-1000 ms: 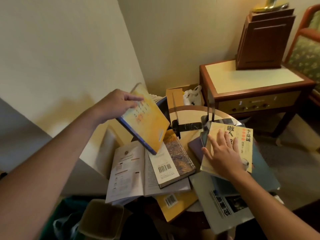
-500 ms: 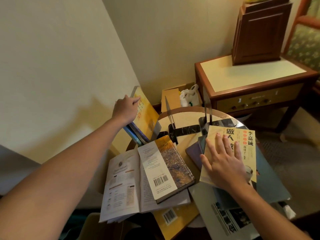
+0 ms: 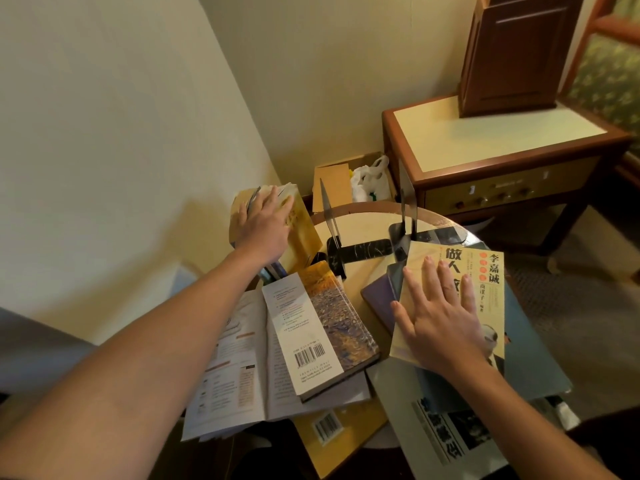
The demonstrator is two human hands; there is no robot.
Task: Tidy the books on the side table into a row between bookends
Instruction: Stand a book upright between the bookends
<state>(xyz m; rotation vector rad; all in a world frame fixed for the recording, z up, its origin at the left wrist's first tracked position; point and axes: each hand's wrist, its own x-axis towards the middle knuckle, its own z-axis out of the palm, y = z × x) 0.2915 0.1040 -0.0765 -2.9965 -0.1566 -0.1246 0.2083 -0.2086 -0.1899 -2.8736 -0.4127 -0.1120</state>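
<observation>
The step in hand looks like standing books up. The left hand point(image 3: 266, 223), arm outstretched, lays flat fingers against a yellow book point(image 3: 304, 237) tilted just left of the bookend point(image 3: 329, 216). Right of that bookend, the right hand point(image 3: 440, 317) presses, fingers spread, on a cream book point(image 3: 485, 271) lying on the worktop point(image 3: 367, 223). It likely needs gripping next.

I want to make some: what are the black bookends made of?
The bookends look like thin sheet metal, perhaps plastic: slim, stiff upright plates. Their black bases shine, with white marble-like veins, probably printed.
</observation>
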